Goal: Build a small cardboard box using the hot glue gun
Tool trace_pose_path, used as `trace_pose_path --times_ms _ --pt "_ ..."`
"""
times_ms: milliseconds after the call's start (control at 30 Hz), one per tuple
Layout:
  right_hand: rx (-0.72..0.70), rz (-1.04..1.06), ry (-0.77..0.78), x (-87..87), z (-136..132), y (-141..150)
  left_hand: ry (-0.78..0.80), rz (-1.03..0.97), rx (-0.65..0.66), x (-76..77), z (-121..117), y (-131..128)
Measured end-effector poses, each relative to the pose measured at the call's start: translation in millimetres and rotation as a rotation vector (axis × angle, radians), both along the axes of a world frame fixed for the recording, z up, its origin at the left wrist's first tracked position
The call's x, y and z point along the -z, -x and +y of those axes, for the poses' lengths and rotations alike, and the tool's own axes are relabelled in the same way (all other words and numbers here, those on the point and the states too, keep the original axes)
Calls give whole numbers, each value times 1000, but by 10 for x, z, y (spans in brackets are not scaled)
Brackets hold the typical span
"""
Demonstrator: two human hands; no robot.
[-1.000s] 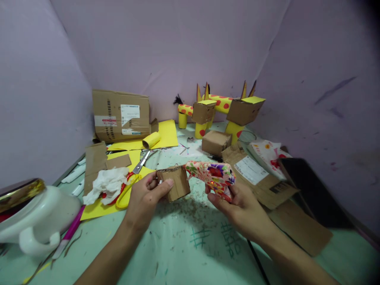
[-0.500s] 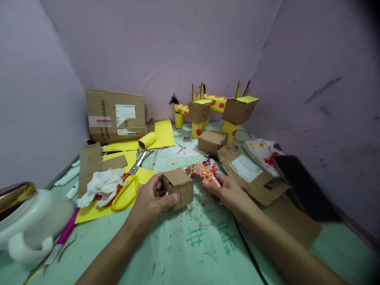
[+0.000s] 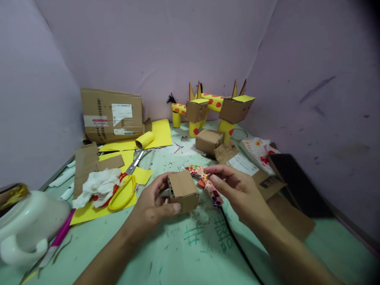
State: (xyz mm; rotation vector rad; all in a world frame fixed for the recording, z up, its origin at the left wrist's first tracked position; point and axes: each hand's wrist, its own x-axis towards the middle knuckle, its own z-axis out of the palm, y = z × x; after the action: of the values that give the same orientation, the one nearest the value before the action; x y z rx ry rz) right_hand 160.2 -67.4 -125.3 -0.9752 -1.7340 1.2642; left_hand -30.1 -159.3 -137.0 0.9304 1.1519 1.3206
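My left hand (image 3: 156, 202) is closed around the sides of a small cardboard box (image 3: 184, 194), its thumb along the near face. The box's flat top faces up and its left edge shows raw corrugation. To its right a flower-patterned hot glue gun (image 3: 212, 190) lies on the table, its black cord running toward me. Just above and right of the glue gun, my right hand (image 3: 234, 186) has its fingers apart and holds nothing. Whether a fingertip still touches the glue gun is hard to tell.
Two spotted yellow animal figures (image 3: 228, 111) with cardboard heads stand at the back. Scissors (image 3: 129, 180), crumpled tissue (image 3: 99, 186) and yellow paper (image 3: 162, 130) lie left. A white mug (image 3: 35, 221) stands near left. Flattened cardboard (image 3: 291, 215) and a dark phone-like slab (image 3: 299, 186) lie right.
My right hand has let go of the glue gun, opened and lifted up and to the right. The glue gun now lies on the table. My left hand has shifted the box slightly right.
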Motion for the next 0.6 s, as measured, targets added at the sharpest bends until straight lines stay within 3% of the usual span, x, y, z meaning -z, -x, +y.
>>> trace_pose_path --times_ms 67,167,333,467,600 --pt "-154 148 241 19 7 9 -12 -3 63 -9 -16 -9" --pt "-329 212 473 20 -10 11 -1 21 128 -41 -40 -19" --pt "-342 160 772 -13 -89 35 -4 111 161 -60 -59 -42" --pt "-361 192 794 16 -115 54 -16 177 180 -69 -59 -55" --pt "-388 115 671 88 -143 62 -44 309 155 -117 -66 -80"
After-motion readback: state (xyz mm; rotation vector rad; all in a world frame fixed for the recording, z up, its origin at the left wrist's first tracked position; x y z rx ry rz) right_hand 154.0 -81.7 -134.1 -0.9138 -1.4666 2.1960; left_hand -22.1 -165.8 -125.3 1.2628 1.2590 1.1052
